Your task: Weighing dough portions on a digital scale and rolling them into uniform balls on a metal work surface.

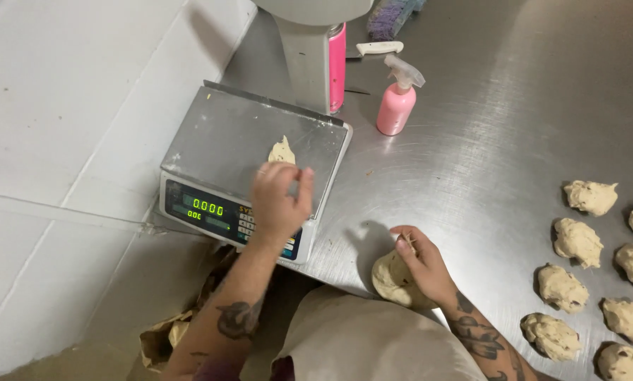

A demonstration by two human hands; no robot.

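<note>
The left hand hovers loose-fingered over a small dough scrap on the scale, the right hand grips a dough lump on the steel table, beside 9 dough portions and white tiled floor.

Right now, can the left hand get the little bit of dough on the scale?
Probably yes. The left hand hovers over the scale with its fingers open, just short of the small dough piece. Nothing lies between them. The right hand is busy on the big dough lump.
</note>
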